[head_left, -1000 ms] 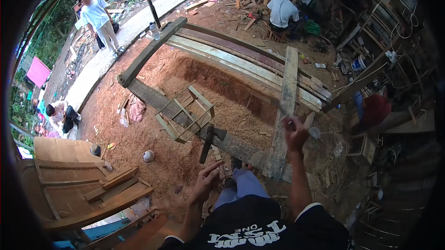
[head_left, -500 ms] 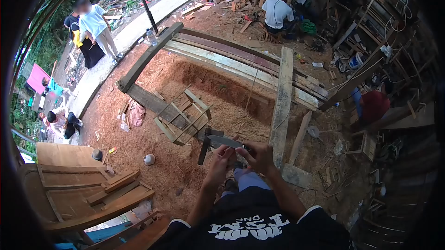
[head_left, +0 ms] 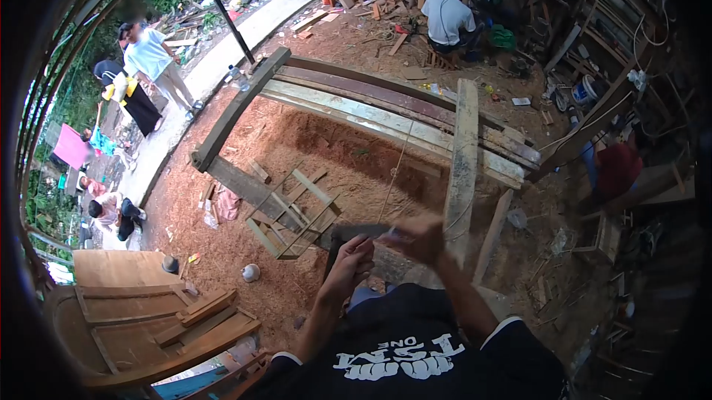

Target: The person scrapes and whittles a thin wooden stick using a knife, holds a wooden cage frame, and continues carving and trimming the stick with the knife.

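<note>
My left hand (head_left: 351, 265) is closed in a pinch in front of my chest; what its fingers hold is too small to make out. Just to its right is my right hand (head_left: 421, 240), blurred and closed around the knife, whose blade is hard to see in the blur. A thin pale strip (head_left: 400, 159) runs upward from near the hands over the sawdust; its lower end is unclear. Beyond my hands a dark tool head (head_left: 352, 232) rests on the plank, partly hidden. A small wooden frame (head_left: 294, 215) leans on the plank to the left.
A large timber frame (head_left: 463, 155) with long boards (head_left: 356, 107) surrounds the sawdust-covered ground. Wooden panels (head_left: 126, 318) lie at lower left. One person (head_left: 449, 18) sits at the back, another in red (head_left: 619, 166) at right; several people are at left, near the path (head_left: 174, 129).
My right hand came in from the right with the knife to meet my left hand, and is now blurred slightly above and right of it. At left, a person in black has come into view.
</note>
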{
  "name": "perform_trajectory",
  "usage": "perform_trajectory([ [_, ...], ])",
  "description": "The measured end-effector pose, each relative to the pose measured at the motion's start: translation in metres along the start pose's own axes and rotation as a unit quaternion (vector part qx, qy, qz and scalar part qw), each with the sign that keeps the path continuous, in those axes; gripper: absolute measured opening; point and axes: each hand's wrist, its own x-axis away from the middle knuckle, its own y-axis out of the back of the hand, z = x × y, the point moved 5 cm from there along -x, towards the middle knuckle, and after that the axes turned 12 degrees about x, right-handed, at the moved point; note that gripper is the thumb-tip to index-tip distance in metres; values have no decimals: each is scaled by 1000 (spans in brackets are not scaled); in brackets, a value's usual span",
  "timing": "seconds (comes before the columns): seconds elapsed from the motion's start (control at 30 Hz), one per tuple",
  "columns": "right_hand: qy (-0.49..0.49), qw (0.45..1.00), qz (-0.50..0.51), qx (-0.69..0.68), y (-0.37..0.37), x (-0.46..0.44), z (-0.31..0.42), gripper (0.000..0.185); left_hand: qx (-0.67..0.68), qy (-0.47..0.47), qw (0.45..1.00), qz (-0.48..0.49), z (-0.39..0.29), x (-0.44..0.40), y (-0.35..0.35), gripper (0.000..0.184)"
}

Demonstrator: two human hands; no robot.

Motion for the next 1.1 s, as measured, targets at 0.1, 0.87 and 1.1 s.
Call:
perform_trajectory([
  [0.1, -84, 995, -54, -31, 13, -23, -42, 37, -5, 6, 1000, 22, -12, 0, -19, 44],
  [0.87, -225, 969, -105, 7, 6, -56, -138, 30, -81, -9, 996, 28, -37, -42, -15, 47],
  [1.1, -244, 963, -89, 75, 1, -49, -160, 34, -84, -5, 995, 49, -40, -28, -16, 46],
])
